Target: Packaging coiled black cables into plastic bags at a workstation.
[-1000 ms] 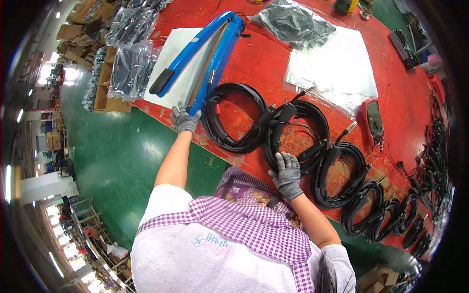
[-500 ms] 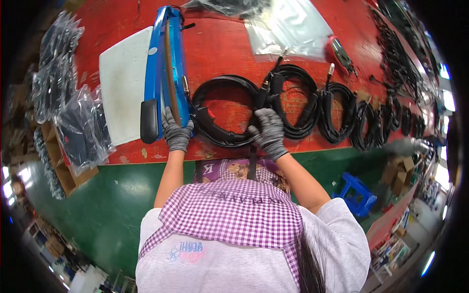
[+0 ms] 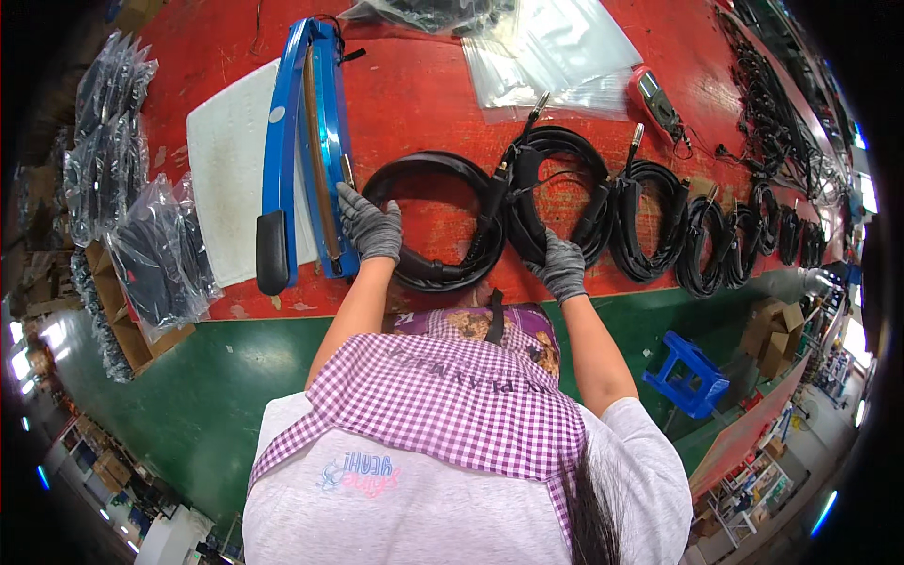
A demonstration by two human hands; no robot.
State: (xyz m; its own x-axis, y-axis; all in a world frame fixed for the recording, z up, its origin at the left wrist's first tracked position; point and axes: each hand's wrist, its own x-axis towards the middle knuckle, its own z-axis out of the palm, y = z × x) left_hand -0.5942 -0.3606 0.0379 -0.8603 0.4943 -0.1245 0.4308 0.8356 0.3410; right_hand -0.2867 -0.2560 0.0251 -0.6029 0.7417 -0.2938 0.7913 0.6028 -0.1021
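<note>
A row of black coiled cables lies along the red table's front edge. My left hand (image 3: 373, 229), in a grey knit glove, is at the left rim of the biggest coiled cable (image 3: 433, 271); that rim runs between thumb and fingers. A metal plug tip (image 3: 347, 170) shows just beyond its fingertips, beside the blue impulse sealer (image 3: 273, 174). Gloved the same way, my right hand (image 3: 563, 267) is closed at the lower edge of the second coiled cable (image 3: 591, 221), whose metal connector (image 3: 539, 105) points away from me. Its fingertips are partly hidden.
Clear plastic bags (image 3: 556, 56) and a red-and-grey multimeter (image 3: 656, 99) lie farther back. Smaller coiled cables (image 3: 650, 226) continue rightward. A white sheet (image 3: 231, 179) extends left of the sealer, near bagged black items (image 3: 155, 259). A blue stool (image 3: 687, 375) stands on the green floor.
My left hand has shifted right, off the sealer's front end onto the big coil's rim. My right hand has moved from between the two coils to the second coil's lower edge.
</note>
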